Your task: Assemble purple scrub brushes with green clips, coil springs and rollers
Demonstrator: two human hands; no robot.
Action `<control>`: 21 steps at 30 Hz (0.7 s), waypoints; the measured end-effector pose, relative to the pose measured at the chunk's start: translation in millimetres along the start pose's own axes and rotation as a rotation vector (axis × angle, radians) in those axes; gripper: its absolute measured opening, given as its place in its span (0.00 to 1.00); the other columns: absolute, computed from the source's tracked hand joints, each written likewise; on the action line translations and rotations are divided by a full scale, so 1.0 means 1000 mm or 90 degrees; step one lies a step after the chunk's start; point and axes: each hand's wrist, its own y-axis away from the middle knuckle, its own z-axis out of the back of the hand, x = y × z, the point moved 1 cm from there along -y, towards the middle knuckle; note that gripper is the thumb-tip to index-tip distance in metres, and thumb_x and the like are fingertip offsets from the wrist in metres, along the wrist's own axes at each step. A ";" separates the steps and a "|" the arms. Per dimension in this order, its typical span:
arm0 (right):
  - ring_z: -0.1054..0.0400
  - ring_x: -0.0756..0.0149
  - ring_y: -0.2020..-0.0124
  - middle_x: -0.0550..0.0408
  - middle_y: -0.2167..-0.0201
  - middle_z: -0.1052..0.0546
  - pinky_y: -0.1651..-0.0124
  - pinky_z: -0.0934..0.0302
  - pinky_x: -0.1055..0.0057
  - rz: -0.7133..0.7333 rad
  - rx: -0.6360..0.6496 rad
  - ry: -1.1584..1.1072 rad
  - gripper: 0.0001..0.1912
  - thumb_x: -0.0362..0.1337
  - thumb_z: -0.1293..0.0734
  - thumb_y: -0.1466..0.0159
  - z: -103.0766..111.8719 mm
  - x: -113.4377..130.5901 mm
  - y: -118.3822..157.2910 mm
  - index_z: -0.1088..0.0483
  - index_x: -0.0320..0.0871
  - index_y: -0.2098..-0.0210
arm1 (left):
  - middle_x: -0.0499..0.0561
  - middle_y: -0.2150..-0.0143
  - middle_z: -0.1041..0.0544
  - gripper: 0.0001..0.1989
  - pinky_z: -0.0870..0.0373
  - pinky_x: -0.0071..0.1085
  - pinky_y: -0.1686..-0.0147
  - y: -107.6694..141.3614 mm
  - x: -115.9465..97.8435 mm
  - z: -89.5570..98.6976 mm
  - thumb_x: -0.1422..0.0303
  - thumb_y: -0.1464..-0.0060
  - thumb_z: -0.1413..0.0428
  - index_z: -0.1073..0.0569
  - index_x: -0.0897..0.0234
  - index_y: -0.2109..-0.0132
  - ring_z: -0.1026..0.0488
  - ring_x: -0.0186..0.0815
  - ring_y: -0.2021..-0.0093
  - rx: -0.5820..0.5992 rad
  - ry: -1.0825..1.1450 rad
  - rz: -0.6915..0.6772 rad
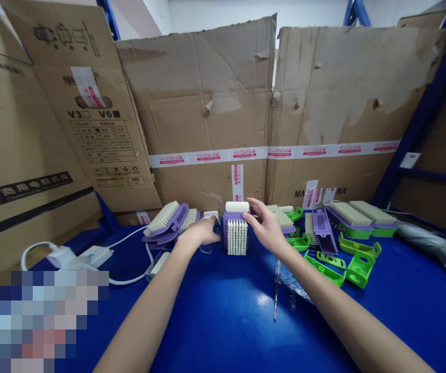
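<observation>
A purple brush with cream bristles (237, 238) and a cream roller (237, 207) at its top stands in the middle of the blue table. My right hand (263, 223) touches its right side, thumb and fingers apart around the upper corner. Just left of the brush, my left hand (204, 231) is closed at a small white object (210, 214), which the fingers partly hide. A screwdriver (276, 290) lies below my right hand.
More purple brushes (164, 220) lie at the left, beside a white charger and cable (61, 256). Green plastic shells (360, 269), springs and green-based brushes (350, 215) are at the right. Cardboard panels (207, 119) stand behind.
</observation>
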 end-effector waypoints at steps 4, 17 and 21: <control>0.34 0.60 0.47 0.47 0.49 0.28 0.45 0.39 0.57 -0.001 0.013 -0.008 0.22 0.40 0.35 0.40 -0.001 0.000 0.000 0.38 0.44 0.47 | 0.57 0.59 0.23 0.18 0.33 0.34 0.65 -0.004 0.010 0.015 0.59 0.54 0.48 0.27 0.60 0.57 0.26 0.46 0.60 -0.124 0.129 -0.029; 0.35 0.59 0.47 0.48 0.49 0.28 0.44 0.40 0.59 0.005 0.019 0.002 0.21 0.40 0.36 0.40 -0.003 0.004 0.001 0.37 0.44 0.47 | 0.49 0.66 0.26 0.15 0.31 0.33 0.61 0.006 -0.006 0.052 0.65 0.58 0.39 0.38 0.63 0.66 0.26 0.36 0.62 -0.445 0.789 -0.197; 0.33 0.58 0.48 0.47 0.50 0.28 0.47 0.38 0.57 -0.010 0.022 -0.018 0.28 0.41 0.36 0.39 -0.004 0.004 0.002 0.44 0.45 0.41 | 0.54 0.58 0.24 0.19 0.33 0.37 0.54 0.004 -0.016 0.045 0.68 0.56 0.39 0.33 0.64 0.56 0.27 0.39 0.55 -0.274 0.717 -0.295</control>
